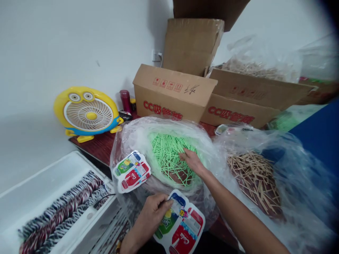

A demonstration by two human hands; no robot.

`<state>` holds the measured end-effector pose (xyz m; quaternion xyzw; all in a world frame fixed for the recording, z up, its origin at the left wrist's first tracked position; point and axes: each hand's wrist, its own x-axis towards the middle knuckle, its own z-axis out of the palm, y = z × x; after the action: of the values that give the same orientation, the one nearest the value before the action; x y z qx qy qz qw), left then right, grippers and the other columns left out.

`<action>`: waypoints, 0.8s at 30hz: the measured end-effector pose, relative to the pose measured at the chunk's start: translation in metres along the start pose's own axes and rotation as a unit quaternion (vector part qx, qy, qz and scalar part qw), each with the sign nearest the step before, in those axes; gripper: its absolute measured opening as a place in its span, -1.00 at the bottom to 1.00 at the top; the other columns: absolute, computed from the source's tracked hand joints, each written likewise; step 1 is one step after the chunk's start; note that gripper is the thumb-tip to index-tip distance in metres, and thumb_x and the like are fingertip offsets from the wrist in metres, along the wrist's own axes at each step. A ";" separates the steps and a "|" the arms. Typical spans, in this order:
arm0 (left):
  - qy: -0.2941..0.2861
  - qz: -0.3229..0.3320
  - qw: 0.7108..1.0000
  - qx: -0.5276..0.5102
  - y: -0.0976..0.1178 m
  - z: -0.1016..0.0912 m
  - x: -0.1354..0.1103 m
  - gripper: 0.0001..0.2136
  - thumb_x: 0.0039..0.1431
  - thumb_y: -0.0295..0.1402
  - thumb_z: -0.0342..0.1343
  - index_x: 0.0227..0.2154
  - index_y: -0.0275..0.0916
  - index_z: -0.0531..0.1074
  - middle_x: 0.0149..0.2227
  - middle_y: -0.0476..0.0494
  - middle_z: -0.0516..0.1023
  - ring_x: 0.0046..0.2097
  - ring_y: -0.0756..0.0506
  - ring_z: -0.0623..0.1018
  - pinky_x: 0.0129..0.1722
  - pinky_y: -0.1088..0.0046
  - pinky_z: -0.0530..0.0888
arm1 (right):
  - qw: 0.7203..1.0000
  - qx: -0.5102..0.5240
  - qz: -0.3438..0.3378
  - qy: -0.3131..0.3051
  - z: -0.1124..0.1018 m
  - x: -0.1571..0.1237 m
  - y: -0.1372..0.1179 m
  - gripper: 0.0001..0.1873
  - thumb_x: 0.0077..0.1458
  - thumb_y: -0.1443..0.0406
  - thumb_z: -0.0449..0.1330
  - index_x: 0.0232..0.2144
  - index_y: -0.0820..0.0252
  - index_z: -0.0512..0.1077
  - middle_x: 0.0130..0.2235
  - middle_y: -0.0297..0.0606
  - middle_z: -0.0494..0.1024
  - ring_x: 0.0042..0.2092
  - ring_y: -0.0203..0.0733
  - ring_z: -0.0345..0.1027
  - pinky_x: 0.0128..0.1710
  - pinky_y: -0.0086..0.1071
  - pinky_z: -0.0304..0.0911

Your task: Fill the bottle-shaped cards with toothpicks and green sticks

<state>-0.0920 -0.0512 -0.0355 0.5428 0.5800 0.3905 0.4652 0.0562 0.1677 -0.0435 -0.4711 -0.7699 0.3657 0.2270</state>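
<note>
My left hand is closed on the edge of a bottle-shaped printed pouch, thumb on its front. The pouch bears Cola and Sprite pictures. My right hand reaches into an open clear plastic bag and pinches at a pile of thin green straws. Which straws lie between its fingertips is hard to make out. More pouches of the same print rest on the left side of the bag, apart from my hands.
Right of the green straws, another plastic bag holds tan straws. Cardboard boxes stand behind. A yellow fan and a dark red bottle are at the back left. A white foam box at left holds rows of packed pouches.
</note>
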 end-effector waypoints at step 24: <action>-0.038 -0.058 0.996 -0.061 0.007 0.018 -0.008 -0.68 0.18 -0.13 0.05 -0.52 -0.28 0.41 -0.52 0.01 0.36 -0.44 -0.01 0.32 -0.45 0.54 0.24 | 0.979 0.198 0.022 0.031 0.029 -0.074 0.017 -0.61 0.10 0.03 0.10 -0.36 0.22 0.50 -0.31 -0.25 0.60 -0.26 -0.17 0.40 -0.09 -0.27 0.24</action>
<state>-0.0733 -0.0590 -0.0323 0.4934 0.5674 0.3769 0.5410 0.0791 0.0960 -0.0753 -0.4444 -0.6645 0.5012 0.3314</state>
